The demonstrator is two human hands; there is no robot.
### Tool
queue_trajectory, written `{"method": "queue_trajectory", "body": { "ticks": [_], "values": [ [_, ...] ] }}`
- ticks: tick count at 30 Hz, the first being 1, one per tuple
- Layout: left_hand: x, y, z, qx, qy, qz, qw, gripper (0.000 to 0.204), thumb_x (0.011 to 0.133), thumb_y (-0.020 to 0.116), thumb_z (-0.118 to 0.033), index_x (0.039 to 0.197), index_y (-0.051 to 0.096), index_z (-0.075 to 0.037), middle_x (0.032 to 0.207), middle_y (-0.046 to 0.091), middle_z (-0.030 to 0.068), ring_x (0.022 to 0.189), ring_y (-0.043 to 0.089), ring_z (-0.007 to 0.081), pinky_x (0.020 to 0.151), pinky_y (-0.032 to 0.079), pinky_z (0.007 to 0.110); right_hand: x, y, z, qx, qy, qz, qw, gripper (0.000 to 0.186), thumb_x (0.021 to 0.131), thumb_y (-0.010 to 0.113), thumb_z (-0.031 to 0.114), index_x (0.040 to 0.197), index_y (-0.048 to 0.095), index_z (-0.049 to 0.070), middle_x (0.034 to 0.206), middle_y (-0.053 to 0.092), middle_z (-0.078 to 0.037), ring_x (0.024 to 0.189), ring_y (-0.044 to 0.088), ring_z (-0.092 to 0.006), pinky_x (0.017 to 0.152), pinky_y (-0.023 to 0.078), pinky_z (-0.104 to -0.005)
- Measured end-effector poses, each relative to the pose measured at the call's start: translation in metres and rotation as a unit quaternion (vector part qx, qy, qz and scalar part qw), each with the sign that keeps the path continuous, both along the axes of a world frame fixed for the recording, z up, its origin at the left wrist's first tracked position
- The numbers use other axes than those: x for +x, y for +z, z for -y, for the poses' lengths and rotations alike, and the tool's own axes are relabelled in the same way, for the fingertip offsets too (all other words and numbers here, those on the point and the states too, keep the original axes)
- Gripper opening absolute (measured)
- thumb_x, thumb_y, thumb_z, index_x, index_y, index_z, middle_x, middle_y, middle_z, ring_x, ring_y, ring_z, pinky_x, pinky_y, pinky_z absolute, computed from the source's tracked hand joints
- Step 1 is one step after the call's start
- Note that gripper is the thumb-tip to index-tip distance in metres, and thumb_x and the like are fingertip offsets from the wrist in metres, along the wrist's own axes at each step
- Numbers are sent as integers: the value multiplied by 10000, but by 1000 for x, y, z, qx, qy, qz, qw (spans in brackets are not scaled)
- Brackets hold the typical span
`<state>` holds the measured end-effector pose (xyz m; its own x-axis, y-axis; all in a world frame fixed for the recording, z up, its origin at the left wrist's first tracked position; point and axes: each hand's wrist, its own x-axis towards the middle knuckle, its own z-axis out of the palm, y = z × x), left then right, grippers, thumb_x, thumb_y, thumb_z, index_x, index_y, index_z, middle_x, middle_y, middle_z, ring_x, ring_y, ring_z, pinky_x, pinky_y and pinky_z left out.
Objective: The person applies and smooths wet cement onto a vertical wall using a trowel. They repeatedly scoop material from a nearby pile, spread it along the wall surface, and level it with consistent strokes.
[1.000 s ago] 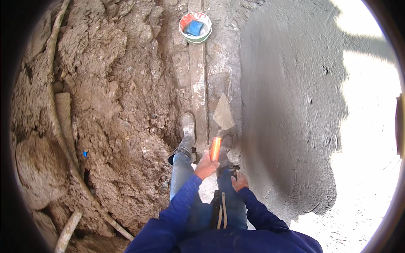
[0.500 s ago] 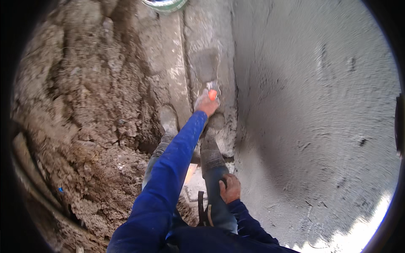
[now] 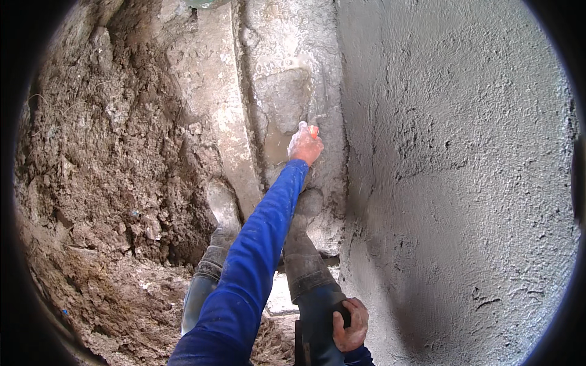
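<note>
1. Trowel (image 3: 314,131): orange handle end showing at the top of the fist, over the concrete ledge and ahead of the right foot; blade hard to make out against the grey.
2. Left hand (image 3: 306,145): closed round the trowel's handle, arm stretched forward, whitish residue on the fingers.
3. Blue sleeve (image 3: 250,256): on the left arm, crossing in front of the legs.
4. Right hand (image 3: 351,325): thumb and bent fingers parted, resting against the right knee.
5. Concrete ledge (image 3: 326,177): wet and uneven, under the trowel.
6. Mortar patch (image 3: 282,97): grey, roughly square, on the ledge just beyond the left hand.
7. Boots (image 3: 304,262): one pair, muddy; right one on the ledge, left one beside the earth.
8. Earth bank (image 3: 110,158): brown, crumbly, left side.
9. Cement surface (image 3: 464,183): grey, rough-textured, right side.
10. Bucket (image 3: 206,3): greenish, cut off by the upper edge.
</note>
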<state>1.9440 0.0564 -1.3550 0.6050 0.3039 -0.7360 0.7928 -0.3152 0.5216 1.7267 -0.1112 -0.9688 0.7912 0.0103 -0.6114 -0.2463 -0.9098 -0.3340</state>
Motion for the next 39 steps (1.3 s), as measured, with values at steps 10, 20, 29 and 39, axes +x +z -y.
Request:
{"method": "queue_trajectory", "body": {
  "ticks": [10, 20, 29, 39],
  "values": [
    [27, 14, 8, -32, 12, 17, 999, 508, 763, 610, -149, 1204, 479, 67, 1043, 638, 301, 1008, 622, 444, 895, 488, 490, -1, -6, 5, 0, -2, 18, 1000, 334, 770, 732, 182, 1037, 641, 2, 1082, 633, -199, 1044, 590, -405, 942, 436, -482],
    [26, 8, 3, -49, 9, 51, 997, 394, 762, 605, -139, 1077, 477, 61, 1014, 629, 325, 999, 618, 460, 874, 493, 501, 23, -5, 0, 1, 19, 17, 1000, 343, 759, 738, 180, 1039, 641, 6, 1088, 637, -186, 1055, 591, -404, 937, 437, -483],
    [36, -12, 8, 0, -26, 112, 993, 442, 758, 599, -154, 1116, 489, 80, 914, 636, 276, 784, 680, 386, 684, 552, 449, 30, -12, 8, 1, 29, 22, 999, 345, 757, 739, 167, 1047, 643, 7, 1072, 644, -184, 1054, 593, -404, 943, 435, -483],
    [65, 53, -5, -35, -5, 23, 999, 408, 772, 591, -140, 1098, 479, 78, 945, 637, 318, 937, 637, 460, 851, 499, 499, 26, -13, 9, -1, 29, 27, 999, 367, 724, 757, 162, 1041, 650, 12, 1067, 647, -184, 1048, 595, -397, 944, 432, -480]
  ]
}}
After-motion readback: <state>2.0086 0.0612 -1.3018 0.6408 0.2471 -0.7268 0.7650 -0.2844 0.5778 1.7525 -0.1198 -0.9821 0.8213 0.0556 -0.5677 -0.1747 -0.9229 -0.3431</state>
